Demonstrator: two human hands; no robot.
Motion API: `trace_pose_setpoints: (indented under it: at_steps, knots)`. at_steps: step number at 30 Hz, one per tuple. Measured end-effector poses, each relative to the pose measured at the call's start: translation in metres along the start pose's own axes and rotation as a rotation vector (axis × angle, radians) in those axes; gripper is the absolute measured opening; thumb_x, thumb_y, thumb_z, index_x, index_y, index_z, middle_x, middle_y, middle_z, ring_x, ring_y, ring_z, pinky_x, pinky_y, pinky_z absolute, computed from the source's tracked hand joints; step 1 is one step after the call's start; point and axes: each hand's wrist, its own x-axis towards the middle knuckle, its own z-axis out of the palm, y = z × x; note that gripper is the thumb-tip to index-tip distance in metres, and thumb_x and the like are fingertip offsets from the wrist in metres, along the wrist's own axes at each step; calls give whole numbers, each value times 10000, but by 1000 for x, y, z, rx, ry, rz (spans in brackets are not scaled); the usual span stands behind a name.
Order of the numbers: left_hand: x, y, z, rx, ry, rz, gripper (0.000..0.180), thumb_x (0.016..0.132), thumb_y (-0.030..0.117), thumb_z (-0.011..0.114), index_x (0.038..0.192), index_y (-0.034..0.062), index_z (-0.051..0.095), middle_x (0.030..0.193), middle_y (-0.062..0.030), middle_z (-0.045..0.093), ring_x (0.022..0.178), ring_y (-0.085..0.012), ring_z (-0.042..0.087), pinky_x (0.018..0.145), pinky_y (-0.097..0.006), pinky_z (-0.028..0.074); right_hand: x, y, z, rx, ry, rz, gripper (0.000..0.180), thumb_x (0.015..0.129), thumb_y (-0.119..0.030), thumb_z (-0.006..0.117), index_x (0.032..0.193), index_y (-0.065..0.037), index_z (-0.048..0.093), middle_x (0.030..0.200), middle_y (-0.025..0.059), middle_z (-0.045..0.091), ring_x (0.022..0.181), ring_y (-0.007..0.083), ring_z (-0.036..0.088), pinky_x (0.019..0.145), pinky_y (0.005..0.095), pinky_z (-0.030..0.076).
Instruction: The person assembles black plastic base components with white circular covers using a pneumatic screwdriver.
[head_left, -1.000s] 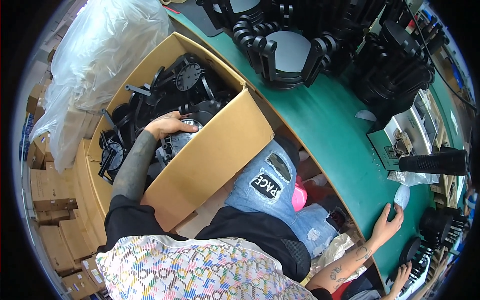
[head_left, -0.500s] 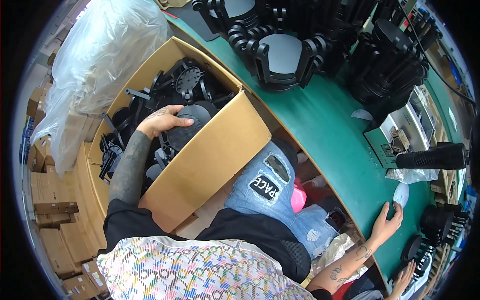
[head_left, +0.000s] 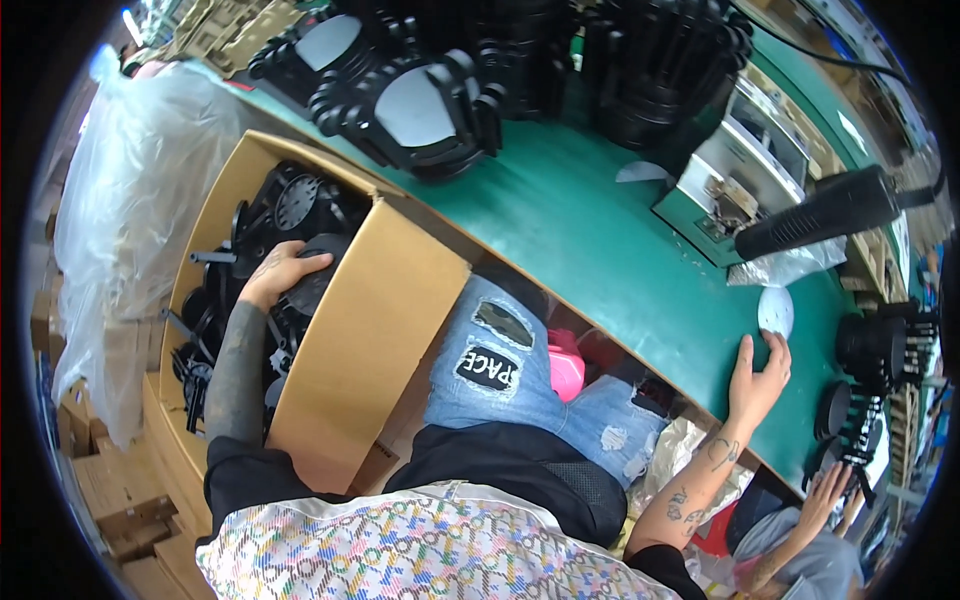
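Observation:
My left hand (head_left: 275, 274) is inside an open cardboard box (head_left: 365, 330) at my left, its thumb and fingers closed on a round black plastic part (head_left: 318, 262). Around it lie several more black plastic parts, some with arms and slotted discs. Over the green tabletop at the right, my right hand (head_left: 757, 382) has its thumb and fingers apart. Its fingertips touch the near edge of a thin, pale grey disc (head_left: 775, 311) lying on the table.
Black holders with grey round faces (head_left: 418, 105) stand along the table's far edge. A metal-cased device (head_left: 715, 200) and a black-handled tool (head_left: 820, 213) are beyond the disc. A co-worker's hand (head_left: 825, 498) is at lower right near black parts. Clear plastic sheeting (head_left: 130, 230) hangs at left.
The whole view has shifted, bringing more of the table's right end and the co-worker into sight. My left hand keeps the black part, now apparently deeper in the box. My right hand stays at the disc.

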Motion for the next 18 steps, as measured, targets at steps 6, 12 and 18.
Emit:
trace_pose_setpoints:
  at_steps: [6,12,18]
  knots:
    - [9,-27,-21,-285,98,101,480,906,315,731,1201,-49,625,1038,-112,713,901,-164,683,781,-291,532,-1,-3,0,6,15,33,332,882,-260,726,1152,-79,660,1325,164,585,1242,360,513,1063,445,395]
    - [-11,-52,-62,-480,278,167,366,965,308,679,1158,-2,652,997,-49,717,827,-114,674,746,-268,540,0,-4,5,20,6,-39,338,893,-277,717,1151,-67,655,1320,189,583,1224,380,524,1053,449,393]
    - [-52,-54,-84,-816,379,331,383,1003,294,631,1238,-8,614,1103,-66,706,911,-130,682,826,-275,548,-2,9,1,12,6,-29,327,921,-276,694,1170,-67,657,1342,176,578,1234,373,523,1057,453,392]
